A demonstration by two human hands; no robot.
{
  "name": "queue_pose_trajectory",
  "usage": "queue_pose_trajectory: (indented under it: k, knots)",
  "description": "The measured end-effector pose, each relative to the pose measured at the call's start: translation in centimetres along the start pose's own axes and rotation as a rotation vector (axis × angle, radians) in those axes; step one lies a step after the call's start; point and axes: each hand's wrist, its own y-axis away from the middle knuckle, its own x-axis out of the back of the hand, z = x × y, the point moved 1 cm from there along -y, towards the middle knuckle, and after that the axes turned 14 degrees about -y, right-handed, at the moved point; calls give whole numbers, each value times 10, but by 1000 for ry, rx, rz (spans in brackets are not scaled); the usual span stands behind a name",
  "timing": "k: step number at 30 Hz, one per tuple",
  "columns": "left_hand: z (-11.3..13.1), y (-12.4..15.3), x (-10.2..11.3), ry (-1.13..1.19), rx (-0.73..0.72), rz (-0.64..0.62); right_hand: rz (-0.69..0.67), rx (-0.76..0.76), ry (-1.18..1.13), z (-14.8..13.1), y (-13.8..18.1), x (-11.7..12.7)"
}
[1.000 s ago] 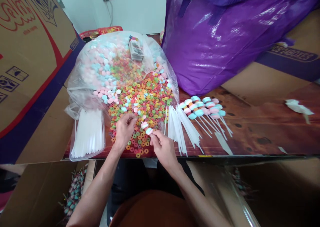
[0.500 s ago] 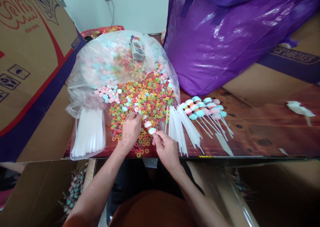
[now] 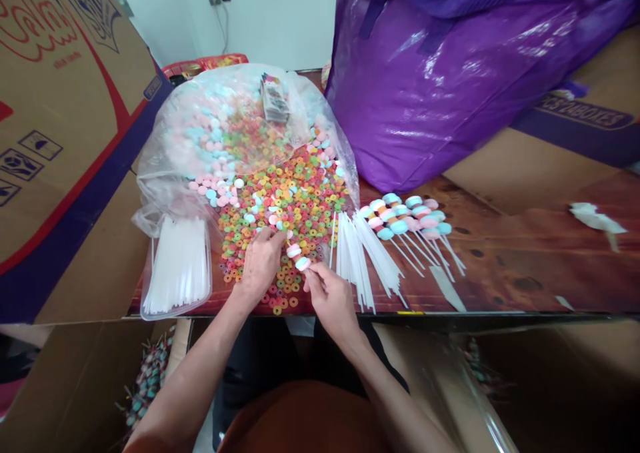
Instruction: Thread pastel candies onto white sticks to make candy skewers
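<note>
Between both hands is a candy skewer (image 3: 297,256), with pink, white and blue marshmallow pieces and a darker piece between them. My right hand (image 3: 331,301) pinches its lower end, the stick mostly hidden by the fingers. At the skewer's upper end, the thumb and fingertips of my left hand (image 3: 261,258) close on a small pink marshmallow (image 3: 289,234). Beneath and beyond the hands spreads a heap of colourful gummy rings (image 3: 305,180), with pink and blue marshmallows (image 3: 215,192) mixed in at its left.
Loose white sticks (image 3: 355,260) lie right of the heap, beside finished candy skewers (image 3: 407,216). A clear tub of sticks (image 3: 177,266) stands left. Behind are a plastic bag (image 3: 175,126) with a small stack of packets (image 3: 275,100), a purple bag (image 3: 430,86) and a large carton (image 3: 65,140).
Both hands keep their grip, with the skewer's position between them almost the same. Only a slight shift of the hands and view shows.
</note>
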Motion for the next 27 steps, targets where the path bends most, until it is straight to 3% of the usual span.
queue_pose_trajectory:
  k: [5, 8, 13, 16, 19, 27]
  knots:
    - [5, -1, 0, -52, 10, -45, 16, 5, 15, 1, 0, 2]
    - [7, 0, -4, -9, 45, 9, 14, 4, 16, 1, 0, 1]
    - [-2, 2, -9, 482, 230, 173, -17, -3, -9, -1, 1, 1]
    - [-7, 4, -7, 847, 349, 86, -30, -1, -29, -4, -1, -1]
    - [-5, 7, -3, 1048, 404, 12, -27, 2, -37, -5, -2, -3]
    - [2, 16, 5, 861, 279, 72, 24, 24, -32, -1, -2, -6]
